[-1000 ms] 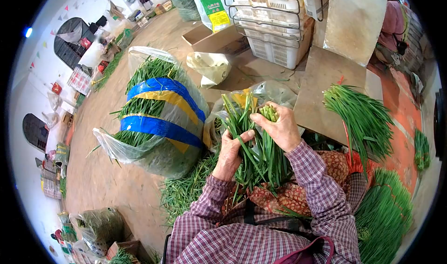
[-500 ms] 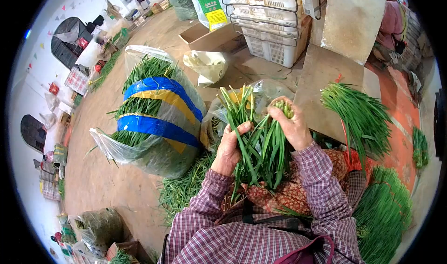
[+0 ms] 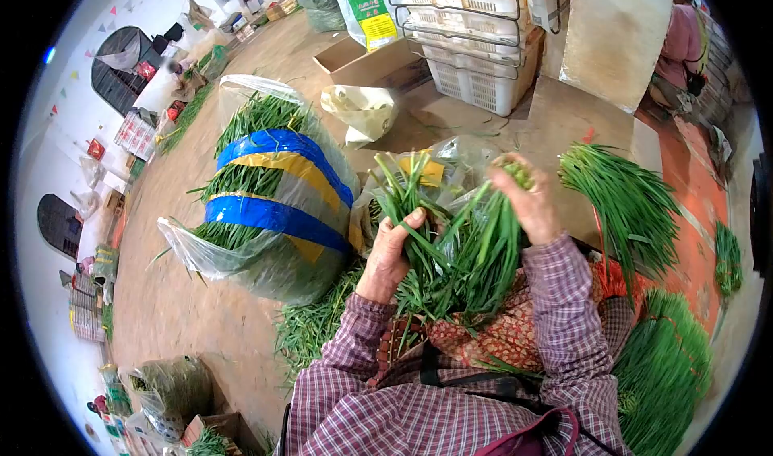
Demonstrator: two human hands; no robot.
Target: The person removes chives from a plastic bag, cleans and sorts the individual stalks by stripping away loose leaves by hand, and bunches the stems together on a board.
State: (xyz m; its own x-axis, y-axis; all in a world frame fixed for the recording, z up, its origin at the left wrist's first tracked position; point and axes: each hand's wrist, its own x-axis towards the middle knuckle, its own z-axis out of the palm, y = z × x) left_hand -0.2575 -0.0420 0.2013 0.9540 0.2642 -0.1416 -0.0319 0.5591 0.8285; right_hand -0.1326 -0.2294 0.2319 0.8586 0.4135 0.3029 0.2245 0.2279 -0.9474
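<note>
My left hand [image 3: 386,259] is closed around a bunch of garlic chives [image 3: 400,186], its pale cut ends pointing up. In my right hand [image 3: 531,202] is a second bunch of garlic chives [image 3: 493,255], gripped near the stem ends with the leaves hanging down. The leaves of both bunches overlap above my lap, over a red patterned apron [image 3: 503,331]. To the right of my right hand, a bundle of chives [image 3: 616,194] lies on a flat board [image 3: 555,122], with a red tie beside it.
A large plastic bag [image 3: 298,271] packed with greens and wrapped in blue and yellow bands stands at left. Loose leaves [image 3: 314,331] cover the floor by my left arm. White crates [image 3: 475,86] are stacked ahead. More chives [image 3: 664,375] lie at lower right; a person [image 3: 680,45] sits beyond.
My right hand has moved right and slightly up, carrying its bunch away from my left hand. The gap between the two hands has widened. My left hand has barely shifted.
</note>
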